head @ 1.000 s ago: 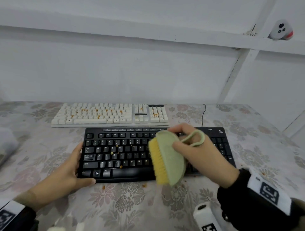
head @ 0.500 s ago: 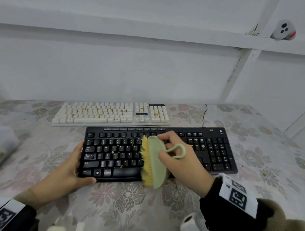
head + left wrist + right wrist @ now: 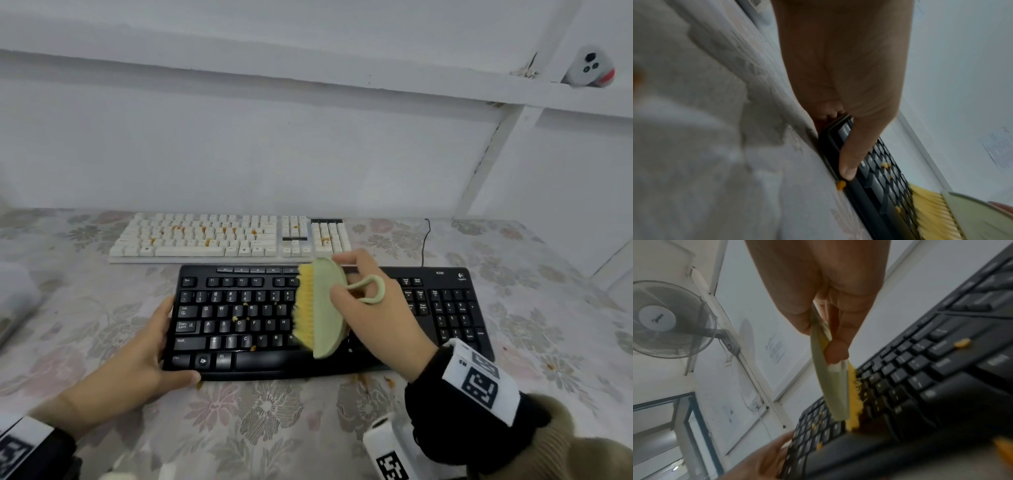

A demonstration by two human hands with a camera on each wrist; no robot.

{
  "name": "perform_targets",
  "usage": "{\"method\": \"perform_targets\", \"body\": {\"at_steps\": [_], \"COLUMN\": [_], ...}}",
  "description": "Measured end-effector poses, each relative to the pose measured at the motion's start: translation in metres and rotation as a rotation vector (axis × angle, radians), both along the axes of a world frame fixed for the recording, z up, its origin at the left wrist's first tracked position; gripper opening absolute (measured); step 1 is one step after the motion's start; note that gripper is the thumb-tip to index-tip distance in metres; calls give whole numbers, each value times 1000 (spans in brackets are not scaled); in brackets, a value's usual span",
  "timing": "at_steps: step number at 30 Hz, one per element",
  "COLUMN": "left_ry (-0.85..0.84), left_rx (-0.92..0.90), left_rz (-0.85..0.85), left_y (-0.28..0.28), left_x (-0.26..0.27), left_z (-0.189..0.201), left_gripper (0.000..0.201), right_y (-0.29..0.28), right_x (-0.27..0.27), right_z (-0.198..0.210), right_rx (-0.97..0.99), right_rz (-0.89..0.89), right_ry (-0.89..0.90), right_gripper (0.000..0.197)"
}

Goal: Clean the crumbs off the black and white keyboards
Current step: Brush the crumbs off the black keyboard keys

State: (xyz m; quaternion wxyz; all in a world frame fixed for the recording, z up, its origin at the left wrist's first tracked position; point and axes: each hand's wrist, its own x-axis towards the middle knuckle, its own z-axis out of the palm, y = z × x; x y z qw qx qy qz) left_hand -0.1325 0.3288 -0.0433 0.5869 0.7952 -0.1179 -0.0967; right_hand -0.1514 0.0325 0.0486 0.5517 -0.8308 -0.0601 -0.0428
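Across the middle of the black keyboard (image 3: 329, 322), near the tabletop's front edge, I am gripping the green brush (image 3: 322, 311) in my right hand (image 3: 380, 318), having swept leftward, while my left hand (image 3: 137, 359) is clasping its left end and the white keyboard (image 3: 229, 236) is still waiting, crumbed.
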Motion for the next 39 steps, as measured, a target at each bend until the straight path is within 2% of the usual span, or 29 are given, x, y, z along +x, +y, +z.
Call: {"method": "perform_targets", "body": {"at_steps": [4,7,12,15,18,23,25,28,31,39], "left_ry": [-2,1,0,3,5,-2,-3,-3,5,4], "left_rx": [5,5,10,18,35,39,34,15,9,11], "left_rz": [-2,-3,1,6,8,12,14,16,11,12], "left_y": [0,1,1,3,3,3,3,3,4,5], "left_x": [1,1,2,2,3,3,3,3,3,4], "left_z": [0,-1,-2,-3,-4,-4,-4,-4,-5,-7], "left_gripper": [99,101,100,102,107,102,102,102,108,109], "right_y": [0,-3,-6,-1,1,-2,-4,-1,8,11], "right_x": [-19,-22,-1,3,-8,-26,-20,-1,11,-21], "right_z": [-13,-7,12,10,-3,-7,2,12,14,-10], "right_rx": [-44,-43,49,29,-34,-35,-38,35,79,-35], "right_rz": [111,155,-45,-54,18,160,134,-3,-58,137], "right_ry": [89,146,-39,-55,8,156,112,-24,-69,108], "right_gripper": [21,18,23,25,21,18,19,24,26,22]}}
